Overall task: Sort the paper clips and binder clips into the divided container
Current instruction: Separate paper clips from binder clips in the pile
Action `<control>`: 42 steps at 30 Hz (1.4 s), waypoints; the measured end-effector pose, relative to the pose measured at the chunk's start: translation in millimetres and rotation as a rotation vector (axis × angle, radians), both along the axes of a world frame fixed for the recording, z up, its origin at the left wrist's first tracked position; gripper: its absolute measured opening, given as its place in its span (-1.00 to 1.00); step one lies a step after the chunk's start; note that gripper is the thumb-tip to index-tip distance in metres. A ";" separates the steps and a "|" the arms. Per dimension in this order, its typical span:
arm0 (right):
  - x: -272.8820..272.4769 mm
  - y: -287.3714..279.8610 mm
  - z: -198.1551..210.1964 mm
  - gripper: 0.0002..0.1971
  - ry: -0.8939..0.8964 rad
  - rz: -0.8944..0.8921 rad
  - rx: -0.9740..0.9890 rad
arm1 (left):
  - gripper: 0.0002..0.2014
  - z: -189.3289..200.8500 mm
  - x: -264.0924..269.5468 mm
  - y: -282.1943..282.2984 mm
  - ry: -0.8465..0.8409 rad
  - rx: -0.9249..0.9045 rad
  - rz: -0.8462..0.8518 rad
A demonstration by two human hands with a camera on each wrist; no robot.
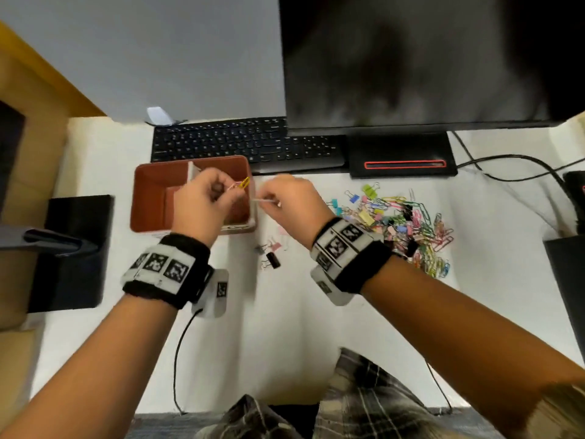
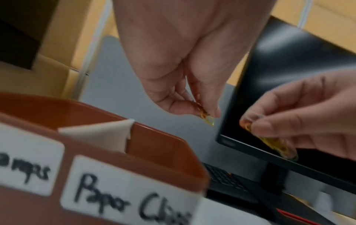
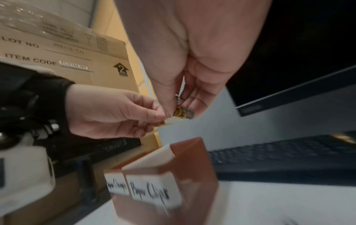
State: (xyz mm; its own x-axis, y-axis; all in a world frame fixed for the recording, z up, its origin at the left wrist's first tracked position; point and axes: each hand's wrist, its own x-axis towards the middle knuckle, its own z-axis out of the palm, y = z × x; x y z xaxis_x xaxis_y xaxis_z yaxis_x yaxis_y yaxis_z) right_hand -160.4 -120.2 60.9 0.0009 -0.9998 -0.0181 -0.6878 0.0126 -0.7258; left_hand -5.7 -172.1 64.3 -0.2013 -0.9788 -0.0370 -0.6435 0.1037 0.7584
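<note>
We see a smooth white desk (image 1: 285, 312) carrying everything. At its far edge stand a glossy black flat monitor (image 1: 411, 58) and a black keyboard (image 1: 240, 142) with low matte keys. In front of the keyboard, toward the left edge of the desk, sits the brown rectangular plastic container (image 1: 148, 198) with rounded corners, split by a thin white divider (image 2: 100, 134); two white paper labels on its near wall carry black handwriting, and the right one reads "Paper Clips" (image 2: 123, 196). Toward the right edge lies a loose, tangled heap of coloured wire paper clips and small binder clips (image 1: 408, 223); a few stray binder clips, one black (image 1: 273, 259), lie near the container's near right corner.

Our left hand (image 1: 202, 204) hovers over the container's right-hand compartment, its thumb and fingers pinching a yellow wire paper clip (image 1: 243, 182). Our right hand (image 1: 291, 201) hangs just beside the container's right wall, its fingers curled around a small bunch of yellow and green paper clips (image 3: 183, 113). The fingertips of both hands nearly meet.
</note>
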 end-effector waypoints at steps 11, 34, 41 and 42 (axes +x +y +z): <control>6.2 -15.8 -16.6 -0.81 -0.191 -0.219 0.102 | -0.73 12.0 17.8 -4.6 -0.115 0.027 -0.087; -163.2 137.3 -88.9 -0.65 0.149 -0.241 0.373 | -0.61 -101.7 -161.3 65.8 -0.350 0.211 -0.308; -148.9 132.4 -89.0 -0.58 0.299 -0.002 0.415 | -0.82 -106.6 -157.3 60.5 -0.233 0.248 -0.259; -147.4 130.7 -91.6 -0.60 0.290 -0.004 0.426 | -0.81 -105.5 -154.8 61.4 -0.213 0.260 -0.242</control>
State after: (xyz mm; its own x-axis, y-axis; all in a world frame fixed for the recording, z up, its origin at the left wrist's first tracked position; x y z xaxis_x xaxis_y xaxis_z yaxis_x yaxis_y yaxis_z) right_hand -307.8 10.5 -30.7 -0.0688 -0.9038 -0.4224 -0.8595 0.2687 -0.4349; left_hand -160.5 -110.7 -41.3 -0.3859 -0.8565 -0.3428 -0.7697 0.0941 0.6315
